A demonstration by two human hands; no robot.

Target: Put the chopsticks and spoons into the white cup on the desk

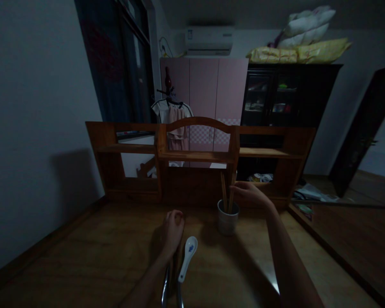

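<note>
My right hand (248, 193) pinches the top of a wooden chopstick (231, 194) that stands in a small white cup (227, 219) on the wooden desk (83, 261). A second chopstick (223, 192) stands in the same cup beside it. My left hand (172, 231) rests on the desk as a loose fist, left of the cup. Just right of that hand lies a white ceramic spoon (186, 258) with a blue mark. Two metal utensil handles (166, 285) lie under my left forearm; whether the fist holds anything is hidden.
A wooden shelf hutch (199, 149) stands along the desk's back edge, right behind the cup. A wall (35, 128) runs along the left. Beyond are a pink wardrobe (205, 85), a dark cabinet (285, 94) and clothes on a rack (176, 119). The room is dim.
</note>
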